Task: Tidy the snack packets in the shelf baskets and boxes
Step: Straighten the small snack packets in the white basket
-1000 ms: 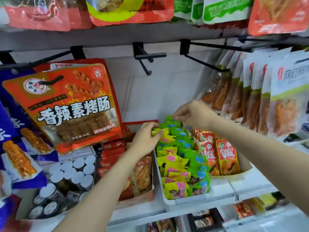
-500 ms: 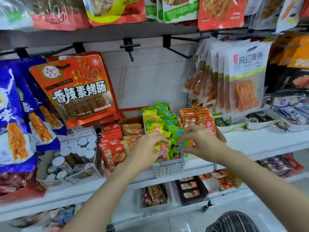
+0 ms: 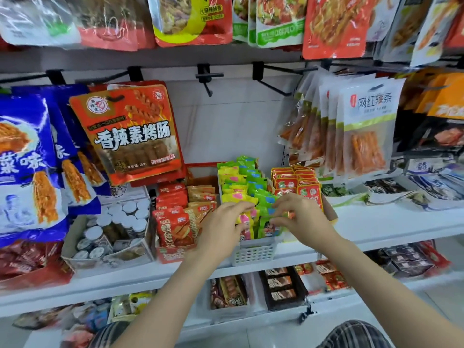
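A white slotted basket (image 3: 254, 252) stands on the middle shelf, filled with rows of small yellow and green snack packets (image 3: 241, 182). My left hand (image 3: 222, 224) curls its fingers over the yellow and pink packets at the basket's front left. My right hand (image 3: 302, 218) pinches the green packets at the front right. Both hands meet over the front row. Red packets (image 3: 296, 183) stand in a row just right of the basket, partly behind my right hand.
A red box of orange and red packets (image 3: 175, 222) sits left of the basket, then a cardboard box of white-lidded jars (image 3: 113, 229). Large bags (image 3: 130, 136) hang from black hooks above. The lower shelf (image 3: 281, 285) holds more trays.
Both hands moved from the back of the basket to its front row. The view pulled back, so more of the shelf and the lower shelf shows.
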